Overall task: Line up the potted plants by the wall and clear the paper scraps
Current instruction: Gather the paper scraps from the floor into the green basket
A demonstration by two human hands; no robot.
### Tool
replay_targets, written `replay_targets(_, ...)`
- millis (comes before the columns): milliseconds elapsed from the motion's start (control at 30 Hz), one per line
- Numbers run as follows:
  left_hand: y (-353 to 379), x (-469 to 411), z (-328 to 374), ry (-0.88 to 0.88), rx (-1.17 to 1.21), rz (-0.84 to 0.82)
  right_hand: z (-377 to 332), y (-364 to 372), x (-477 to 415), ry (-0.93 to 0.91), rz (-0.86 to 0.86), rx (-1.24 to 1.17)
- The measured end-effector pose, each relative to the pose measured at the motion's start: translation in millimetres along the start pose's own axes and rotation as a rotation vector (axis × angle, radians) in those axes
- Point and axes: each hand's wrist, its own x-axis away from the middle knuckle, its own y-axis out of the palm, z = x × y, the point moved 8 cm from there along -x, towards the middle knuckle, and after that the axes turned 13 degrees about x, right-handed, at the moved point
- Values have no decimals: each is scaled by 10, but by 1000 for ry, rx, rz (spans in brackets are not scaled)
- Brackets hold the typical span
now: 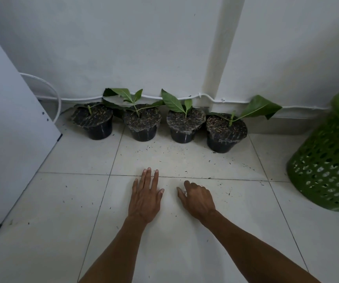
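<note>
both hands are out in front of me, low over the floor point(185, 252). left hand point(145, 198) is flat, fingers straight and spread a little, palm down, grasping nothing. right hand point(197, 198) is loosely curled with its fingertips pointing down at the tile; i see nothing in it, though i cannot tell if something tiny is pinched under the fingertips.

i see pale square tiles with thin dark grout lines, peppered with small dark specks, thickest in the stretch between my hands and the pots. i can't make out any paper scraps among them. behind is a plain white wall point(123, 48) with a cream vertical strip point(222, 48) running down it, and a white cable point(185, 98) clipped along its base. a white panel point(7, 129) stands at the left edge of my view.

four black pots sit in a row close to the wall, well apart from my hands: first pot point(95, 124), second pot point(143, 124), third pot point(185, 125) and fourth pot point(225, 133), the last one a touch nearer to me. each is filled with dark soil flecked with pale husks and carries a small green plant with broad leaves; the fourth's big leaf point(260, 108) leans off to the right.

at the far right stands a green perforated basket point(325, 160); i cannot see what is in it.
</note>
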Motion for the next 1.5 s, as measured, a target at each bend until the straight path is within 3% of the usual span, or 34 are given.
replay_targets(100,32,14,-15,1,3,0,-37,124,-49,35,-77,113)
replay_targets(300,55,4,11,13,4,11,-172,185,-31,-157,-219,241)
replay_targets(500,-87,-126,296,114,-41,27,327,120,193,-12,-324,224)
replay_targets(667,-350,-524,1134,354,-78,53,1135,-697,153,186,-72,209)
replay_targets(800,-708,-1011,2390,554,-53,147,2081,-1864,59,367,262,140)
replay_targets(900,-1006,-1226,3428,693,20,180,2838,-2852,124,522,609,138)
replay_targets(967,-1157,-1339,4043,732,70,180,3288,-3230,180,626,663,200)
replay_targets(1200,-933,-1612,5456,765,106,-82,4342,-3125,333,863,348,211)
replay_targets(1367,-459,-1615,5604,689,23,-291,4548,-2901,359,889,204,100)
replay_targets(1500,-348,-1597,5597,682,37,-314,4580,-2874,400,948,173,128)
